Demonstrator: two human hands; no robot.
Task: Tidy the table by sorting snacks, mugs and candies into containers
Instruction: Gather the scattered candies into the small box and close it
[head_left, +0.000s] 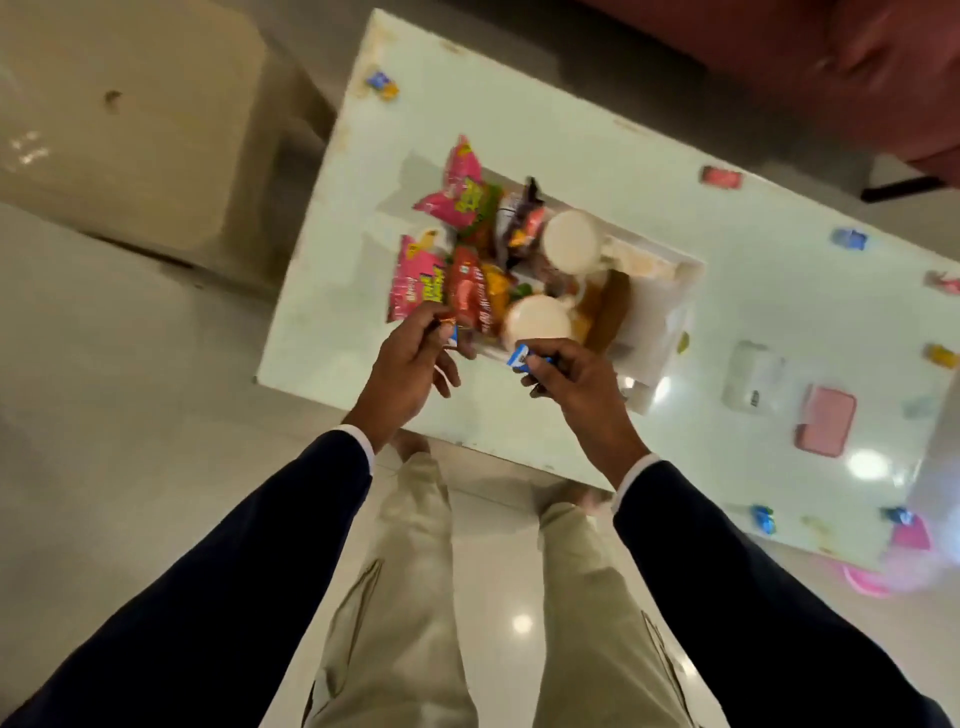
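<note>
A clear container in the middle of the white table holds pink and red snack packets and two white mugs. My left hand hovers at the container's near left corner, fingers closed on small wrapped candies. My right hand is beside it at the near edge, pinching a blue-and-white candy. More candies lie scattered on the table: a blue one far left, a red one, a blue one, a yellow one.
A pink lidded box and a small clear box sit on the table's right part. A beige seat stands to the left, a reddish sofa beyond the table. My legs stand against the table's near edge.
</note>
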